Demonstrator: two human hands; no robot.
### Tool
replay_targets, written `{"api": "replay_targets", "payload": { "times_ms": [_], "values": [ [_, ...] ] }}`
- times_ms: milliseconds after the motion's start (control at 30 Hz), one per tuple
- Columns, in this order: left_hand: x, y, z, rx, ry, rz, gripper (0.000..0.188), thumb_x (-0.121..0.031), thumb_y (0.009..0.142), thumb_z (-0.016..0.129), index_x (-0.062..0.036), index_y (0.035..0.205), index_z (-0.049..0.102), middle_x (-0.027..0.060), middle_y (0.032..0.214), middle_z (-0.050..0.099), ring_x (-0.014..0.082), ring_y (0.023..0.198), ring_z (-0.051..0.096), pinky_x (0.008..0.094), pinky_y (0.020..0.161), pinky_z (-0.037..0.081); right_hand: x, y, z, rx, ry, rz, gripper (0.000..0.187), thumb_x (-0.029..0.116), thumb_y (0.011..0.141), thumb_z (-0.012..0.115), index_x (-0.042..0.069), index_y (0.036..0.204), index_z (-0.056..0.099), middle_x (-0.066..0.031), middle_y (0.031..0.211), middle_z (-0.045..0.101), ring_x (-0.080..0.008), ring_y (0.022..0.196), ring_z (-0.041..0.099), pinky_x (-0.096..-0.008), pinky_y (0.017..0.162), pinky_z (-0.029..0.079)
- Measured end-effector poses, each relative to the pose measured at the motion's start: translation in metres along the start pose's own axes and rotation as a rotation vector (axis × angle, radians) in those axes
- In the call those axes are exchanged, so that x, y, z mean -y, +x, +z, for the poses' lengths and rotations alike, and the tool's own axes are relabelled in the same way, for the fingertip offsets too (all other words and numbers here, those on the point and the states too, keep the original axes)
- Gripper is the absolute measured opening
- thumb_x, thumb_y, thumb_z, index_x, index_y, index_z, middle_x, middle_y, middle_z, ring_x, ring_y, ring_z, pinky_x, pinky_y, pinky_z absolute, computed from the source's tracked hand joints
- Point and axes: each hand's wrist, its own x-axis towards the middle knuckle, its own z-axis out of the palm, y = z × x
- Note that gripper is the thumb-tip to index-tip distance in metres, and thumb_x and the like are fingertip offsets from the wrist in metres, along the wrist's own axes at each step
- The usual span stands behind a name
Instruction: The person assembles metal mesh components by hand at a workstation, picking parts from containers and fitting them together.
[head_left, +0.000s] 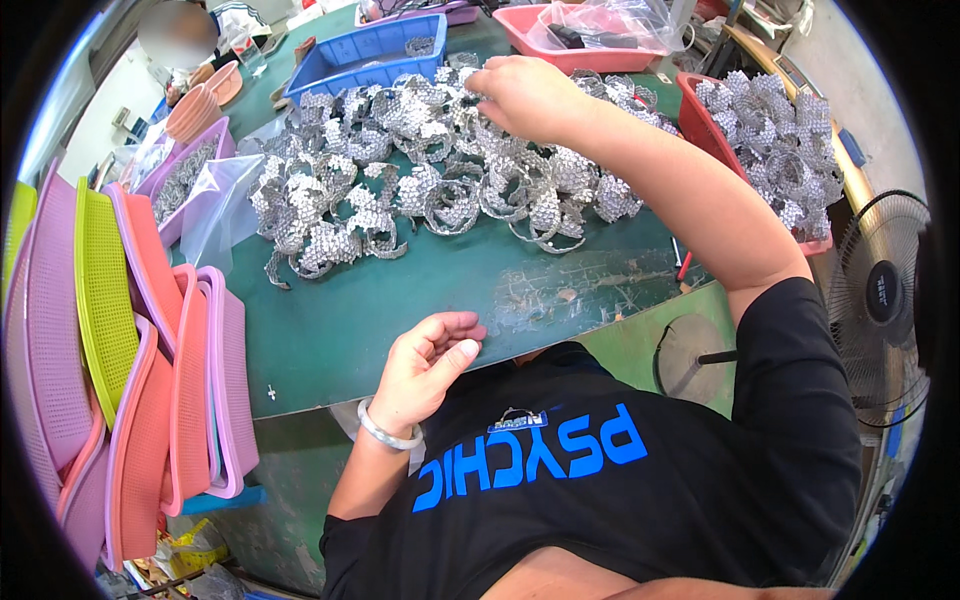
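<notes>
Across the far half of the green counter (400, 300), silver curled bands (450, 205) are lying heaped, the heap's long axis running left to right, their ends pointing many ways. The right hand (528, 98) is reaching onto the heap's back; whether its fingers are gripping a band, I cannot tell. The left hand (425, 370) is hovering near the counter's near edge, fingers loosely curled, thumb narrowly apart. At right, a red basket (706, 133) is holding more bands; bare counter is stretching before the heap.

Stacked plastic baskets (140, 430) (purple, lime, coral) line the counter's (320, 345) left; a black fan (882, 290) stands right.
</notes>
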Motion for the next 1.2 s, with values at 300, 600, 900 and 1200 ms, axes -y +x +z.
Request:
{"api": "replay_targets", "payload": {
  "times_ms": [300,600,900,1200],
  "values": [
    [0.001,-0.002,-0.004,-0.012,-0.012,0.001,0.029,-0.006,0.084,0.057,0.0048,0.110,0.050,0.0106,0.100,0.060,0.0126,0.093,0.055,0.0250,0.082,0.044,-0.011,0.028,-0.001,0.133,0.065,0.100,0.033,0.017,0.077,0.061,0.006,0.107,0.057,-0.0120,0.091,0.057,-0.0299,0.092,0.055,-0.0378,0.079,0.045],
    [0.006,-0.005,-0.006,-0.025,-0.025,0.002,0.029,-0.006,0.084,0.057,0.0042,0.110,0.050,0.0102,0.100,0.060,0.0131,0.093,0.056,0.0254,0.083,0.045,0.004,-0.007,-0.013,-0.013,0.188,0.160,0.033,0.016,0.078,0.059,0.006,0.108,0.054,-0.0122,0.076,0.061,-0.0292,0.075,0.060,-0.0370,0.070,0.047],
    [0.007,-0.004,-0.002,0.031,-0.064,0.011,0.027,-0.002,0.084,0.056,0.0038,0.110,0.051,0.0095,0.101,0.059,0.0136,0.094,0.054,0.0258,0.084,0.044,0.005,-0.045,0.007,0.093,0.440,0.312,0.039,0.006,0.073,0.059,0.002,0.111,0.049,-0.0115,0.078,0.063,-0.0273,0.078,0.061,-0.0351,0.073,0.046],
    [0.005,-0.010,-0.006,-0.011,0.021,0.011,0.029,-0.005,0.085,0.053,0.0046,0.112,0.049,0.0134,0.103,0.059,0.0164,0.092,0.056,0.0288,0.084,0.045,-0.031,-0.007,-0.039,-0.006,0.884,0.435,0.029,-0.002,0.072,0.054,0.001,0.101,0.056,-0.0006,0.071,0.055,-0.0055,0.062,0.050,-0.0208,0.053,0.041]
  ]
}}
